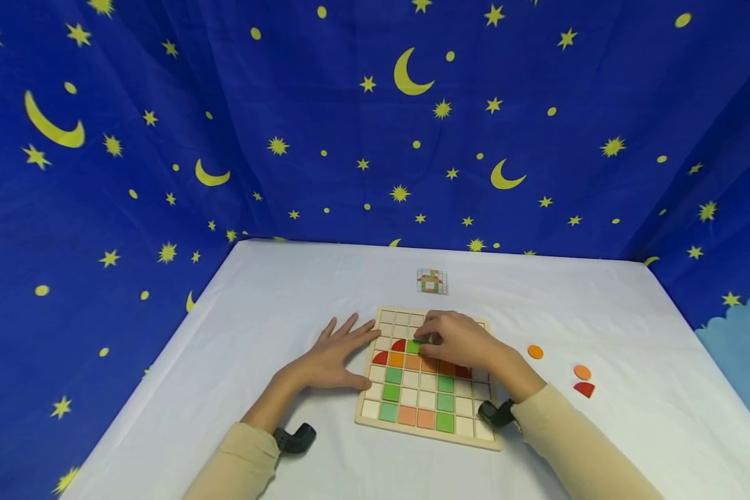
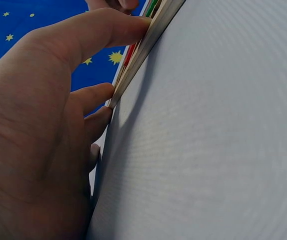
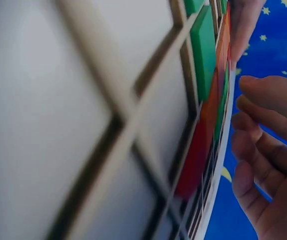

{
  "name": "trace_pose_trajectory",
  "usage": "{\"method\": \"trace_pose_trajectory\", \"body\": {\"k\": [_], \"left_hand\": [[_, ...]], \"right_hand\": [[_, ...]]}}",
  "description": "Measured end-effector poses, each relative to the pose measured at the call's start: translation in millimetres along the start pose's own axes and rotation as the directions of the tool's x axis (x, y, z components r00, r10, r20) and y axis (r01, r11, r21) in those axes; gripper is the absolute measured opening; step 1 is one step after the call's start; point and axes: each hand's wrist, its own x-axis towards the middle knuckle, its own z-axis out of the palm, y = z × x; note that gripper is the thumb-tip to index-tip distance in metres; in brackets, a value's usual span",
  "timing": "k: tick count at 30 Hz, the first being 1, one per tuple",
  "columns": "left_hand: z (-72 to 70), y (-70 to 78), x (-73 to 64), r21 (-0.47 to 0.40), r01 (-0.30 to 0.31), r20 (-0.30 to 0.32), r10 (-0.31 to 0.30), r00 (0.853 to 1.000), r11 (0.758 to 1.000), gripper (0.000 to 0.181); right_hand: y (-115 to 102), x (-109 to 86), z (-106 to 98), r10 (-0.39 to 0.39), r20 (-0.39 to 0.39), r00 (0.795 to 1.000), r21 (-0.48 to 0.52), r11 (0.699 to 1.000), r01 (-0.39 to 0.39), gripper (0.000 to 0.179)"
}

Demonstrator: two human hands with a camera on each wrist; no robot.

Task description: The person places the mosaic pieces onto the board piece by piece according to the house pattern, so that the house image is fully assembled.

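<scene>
A square wooden grid board lies on the table, its cells partly filled with green, orange and red tiles. My left hand is spread at the board's left side, thumb and fingertips touching the wooden edge. Over the upper middle of the board is my right hand, fingers bent and tips close to a green square tile. Left of that tile sits a red quarter-circle tile. In the right wrist view the fingertips are bunched; I cannot tell whether they pinch a tile.
A small pattern card lies behind the board. To the right, on the white tablecloth, are two orange discs and a red quarter-circle piece. A blue star-and-moon curtain stands behind the table.
</scene>
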Motion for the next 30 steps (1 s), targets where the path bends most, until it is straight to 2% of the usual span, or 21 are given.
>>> {"method": "trace_pose_trajectory", "body": {"k": [12, 30], "left_hand": [[1.3, -0.2, 0.4, -0.017, -0.007, -0.005, 0.007, 1.0, 1.0, 0.094], [0.7, -0.9, -1.1, -0.017, 0.006, 0.003, -0.006, 1.0, 1.0, 0.093]], "right_hand": [[17.1, -39.8, -20.5, 0.028, -0.068, 0.997, 0.028, 0.999, -0.026, 0.021], [47.1, -107.1, -33.8, 0.196, -0.108, 0.975, 0.039, 0.98, -0.193, 0.023]]}}
